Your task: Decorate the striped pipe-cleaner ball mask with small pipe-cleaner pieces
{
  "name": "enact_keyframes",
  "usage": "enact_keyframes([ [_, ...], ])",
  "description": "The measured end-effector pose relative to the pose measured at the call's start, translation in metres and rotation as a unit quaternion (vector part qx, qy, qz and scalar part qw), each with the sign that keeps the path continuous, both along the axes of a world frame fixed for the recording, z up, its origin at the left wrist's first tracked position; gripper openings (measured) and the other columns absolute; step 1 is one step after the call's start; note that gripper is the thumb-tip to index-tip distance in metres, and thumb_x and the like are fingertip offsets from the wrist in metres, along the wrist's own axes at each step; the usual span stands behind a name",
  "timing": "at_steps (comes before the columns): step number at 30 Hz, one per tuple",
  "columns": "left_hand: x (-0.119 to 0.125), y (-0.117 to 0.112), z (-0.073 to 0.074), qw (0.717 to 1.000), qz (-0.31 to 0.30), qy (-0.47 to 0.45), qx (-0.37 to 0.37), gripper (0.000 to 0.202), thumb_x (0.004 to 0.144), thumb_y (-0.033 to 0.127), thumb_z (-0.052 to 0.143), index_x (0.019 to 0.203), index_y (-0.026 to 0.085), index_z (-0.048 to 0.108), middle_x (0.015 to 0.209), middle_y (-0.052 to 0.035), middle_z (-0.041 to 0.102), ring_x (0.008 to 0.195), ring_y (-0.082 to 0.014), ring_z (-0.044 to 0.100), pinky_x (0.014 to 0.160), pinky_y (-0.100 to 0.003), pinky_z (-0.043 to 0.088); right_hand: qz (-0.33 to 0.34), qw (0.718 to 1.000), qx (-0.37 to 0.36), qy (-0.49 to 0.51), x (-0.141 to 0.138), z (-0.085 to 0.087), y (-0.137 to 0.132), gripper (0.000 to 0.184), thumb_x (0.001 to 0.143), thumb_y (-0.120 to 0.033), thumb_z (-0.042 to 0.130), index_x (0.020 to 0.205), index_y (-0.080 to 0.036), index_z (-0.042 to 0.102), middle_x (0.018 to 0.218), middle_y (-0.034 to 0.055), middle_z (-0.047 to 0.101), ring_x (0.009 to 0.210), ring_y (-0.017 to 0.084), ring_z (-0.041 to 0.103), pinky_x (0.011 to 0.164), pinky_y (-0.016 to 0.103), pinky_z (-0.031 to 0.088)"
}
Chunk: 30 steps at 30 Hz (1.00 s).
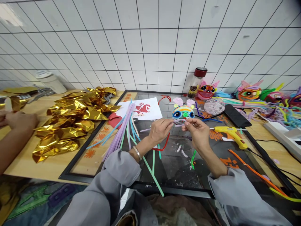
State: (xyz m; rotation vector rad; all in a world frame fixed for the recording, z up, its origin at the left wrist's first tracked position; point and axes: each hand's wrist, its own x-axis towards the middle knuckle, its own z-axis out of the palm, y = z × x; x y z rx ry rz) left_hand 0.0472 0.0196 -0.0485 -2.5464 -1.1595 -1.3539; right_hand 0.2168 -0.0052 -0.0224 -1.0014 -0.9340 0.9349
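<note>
**One lilac strip (pixel 180 120) curved between left hand (pixel 161 130) and right hand (pixel 197 130)**

The lilac strip was raised over a dark glossy panel (pixel 172 169) with a black frame, its two strands forming a narrow loop. The left hand pinched one end, thumb and forefinger all but closed, the other fingers folded in behind. The right hand gripped the opposite end between thumb and forefinger, with hardly a gap there.

Just beyond the fingertips sat a striped toy head (pixel 183 113) with blue-ringed eyes and pink ears. To the left of the left hand lay a bundle of strips (pixel 124 128), lilac, blue and mint, partly over a white sheet (pixel 152 108) printed in red. A red strip (pixel 164 147) bent below the left wrist, and a short green piece (pixel 193 159) lay near the right forearm.

Right of the right hand, a yellow glue gun (pixel 228 131) rested on its side, near a black phone (pixel 238 115). Farther back stood a bottle (pixel 197 82) with a dark red cap, and a whitish ball (pixel 214 106) lay in front of it. Crumpled gold foil (pixel 70 121) covered much of the wooden table (pixel 23 161) at left, beside a co-worker's hand (pixel 20 121).
</note>
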Motion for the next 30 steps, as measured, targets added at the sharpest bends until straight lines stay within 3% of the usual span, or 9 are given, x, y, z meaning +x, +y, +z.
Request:
enact_keyframes([
  [7, 0.010, 0.003, -0.004, 0.999, -0.007, -0.037, -0.019, 0.027, 0.093, 0.035, 0.050, 0.100, 0.015, 0.066, 0.090, -0.0109, 0.074, 0.079, -0.0196, 0.070, 0.070, -0.031, 0.053, 0.012, 1.000, -0.014, 0.023, 0.001, -0.003, 0.002, 0.026, 0.057, -0.030, 0.082, 0.071, -0.017, 0.064, 0.060, -0.0032, 0.064, 0.052, 0.012, 0.063, 0.054, 0.029, 0.057],
  [12, 0.012, 0.006, -0.006, 0.992, -0.053, -0.096, -0.068, 0.022, 0.091, 0.030, 0.052, 0.096, 0.016, 0.069, 0.089, -0.0100, 0.075, 0.080, -0.0188, 0.070, 0.074, -0.031, 0.054, 0.031, 0.998, -0.039, 0.047, -0.001, -0.004, 0.001, 0.027, 0.054, -0.029, 0.083, 0.070, -0.017, 0.064, 0.060, -0.0030, 0.065, 0.052, 0.012, 0.064, 0.057, 0.029, 0.057],
  [21, 0.014, 0.014, -0.003, 0.953, -0.067, -0.197, -0.221, 0.024, 0.089, 0.033, 0.054, 0.086, 0.016, 0.070, 0.072, -0.0025, 0.070, 0.052, -0.0104, 0.059, 0.056, -0.023, 0.048, 0.011, 0.997, 0.006, -0.077, 0.002, -0.005, 0.001, 0.026, 0.062, -0.035, 0.078, 0.074, -0.017, 0.064, 0.064, -0.0014, 0.066, 0.054, 0.012, 0.063, 0.059, 0.029, 0.057],
  [26, 0.014, 0.011, 0.000, 0.936, -0.080, -0.221, -0.262, 0.024, 0.088, 0.032, 0.054, 0.085, 0.014, 0.069, 0.069, -0.0024, 0.067, 0.053, -0.0108, 0.058, 0.054, -0.023, 0.046, 0.017, 0.996, 0.001, -0.091, 0.001, -0.001, -0.003, 0.027, 0.063, -0.036, 0.077, 0.079, -0.018, 0.064, 0.064, -0.0013, 0.065, 0.054, 0.012, 0.061, 0.051, 0.026, 0.052],
  [30, 0.012, 0.010, -0.001, 0.944, -0.078, -0.199, -0.250, 0.026, 0.087, 0.035, 0.053, 0.079, 0.015, 0.069, 0.068, -0.0026, 0.067, 0.059, -0.0134, 0.060, 0.058, -0.025, 0.047, 0.005, 0.995, -0.011, -0.094, 0.002, 0.001, -0.004, 0.021, 0.064, -0.032, 0.073, 0.076, -0.018, 0.063, 0.059, -0.0029, 0.061, 0.049, 0.011, 0.056, 0.046, 0.023, 0.047],
])
